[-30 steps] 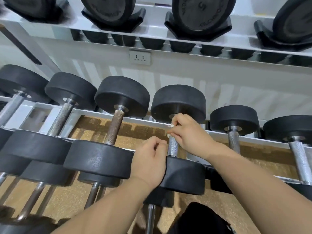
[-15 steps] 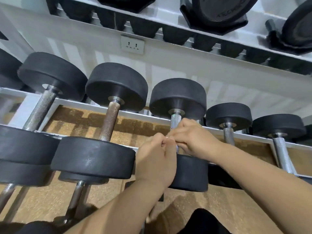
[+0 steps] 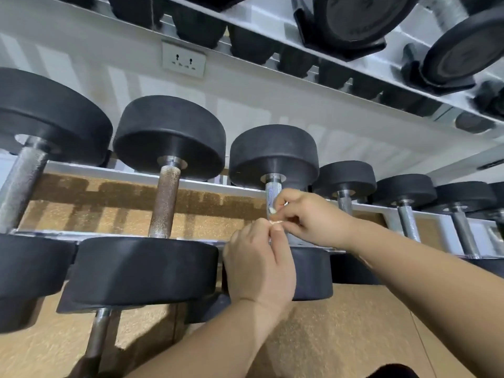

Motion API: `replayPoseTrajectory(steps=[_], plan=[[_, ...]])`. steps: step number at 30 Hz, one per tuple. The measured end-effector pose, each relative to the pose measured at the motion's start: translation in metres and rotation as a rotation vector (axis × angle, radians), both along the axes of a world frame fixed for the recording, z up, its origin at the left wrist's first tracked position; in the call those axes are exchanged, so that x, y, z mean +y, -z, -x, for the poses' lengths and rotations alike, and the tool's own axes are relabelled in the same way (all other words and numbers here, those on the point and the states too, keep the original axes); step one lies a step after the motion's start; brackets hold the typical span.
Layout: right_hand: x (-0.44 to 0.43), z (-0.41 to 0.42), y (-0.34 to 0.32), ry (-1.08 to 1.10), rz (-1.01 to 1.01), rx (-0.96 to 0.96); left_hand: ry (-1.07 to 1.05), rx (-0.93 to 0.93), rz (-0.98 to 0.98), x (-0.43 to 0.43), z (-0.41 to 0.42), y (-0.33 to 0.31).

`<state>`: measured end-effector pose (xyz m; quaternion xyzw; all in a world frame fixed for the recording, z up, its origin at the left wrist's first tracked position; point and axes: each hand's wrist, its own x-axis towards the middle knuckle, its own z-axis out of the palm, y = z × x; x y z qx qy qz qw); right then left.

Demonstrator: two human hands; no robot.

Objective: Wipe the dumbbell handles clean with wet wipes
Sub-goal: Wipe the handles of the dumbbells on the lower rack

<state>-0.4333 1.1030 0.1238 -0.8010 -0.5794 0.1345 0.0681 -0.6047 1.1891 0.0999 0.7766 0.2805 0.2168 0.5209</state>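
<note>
Dumbbell rack (image 3: 90, 170), middle tier, read from left to right. The grey knurled handle (image 3: 21, 186) at far left and the rust-brown handle (image 3: 165, 201) beside it lie untouched by either hand; whether they have been wiped cannot be told, though the brown one looks far from clean. Work stands at the third handle (image 3: 273, 188), bright steel where it shows above the hands. The left hand (image 3: 259, 266) comes up from below with its back to the camera, its fingers (image 3: 259, 226) curled and pinching the lower edge of the wet wipe (image 3: 275, 221). Only a small pale scrap of wipe is visible, lying against the mid-length of this handle between the two hands' fingertips. The right hand (image 3: 311, 219) reaches in from the right, its fingers (image 3: 289, 199) curled and pinching the upper edge of the wipe just beside the steel. Three shorter handles (image 3: 407, 223) farther right are free of both hands. By judgement, the task is midway: one handle is under treatment and several probably remain.
</note>
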Motion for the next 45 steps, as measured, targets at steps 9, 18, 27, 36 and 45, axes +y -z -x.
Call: replayPoseTrajectory(steps=[9,18,27,36,45], plan=[[0.018,-0.004,0.013,0.152,-0.287,-0.051,0.119,-0.059,-0.051,0.006,0.010,0.017],[0.022,-0.022,0.002,-0.070,-0.093,-0.154,0.199,-0.079,-0.205,0.012,0.026,0.034],[0.013,0.010,-0.003,-0.129,0.148,0.113,0.211,-0.088,-0.214,0.013,0.027,0.035],[0.041,-0.031,0.000,-0.079,-0.003,-0.253,0.215,-0.080,-0.199,0.014,0.025,0.036],[0.013,0.001,0.015,-0.030,-0.089,0.042,0.223,-0.066,-0.217,0.014,0.025,0.033]])
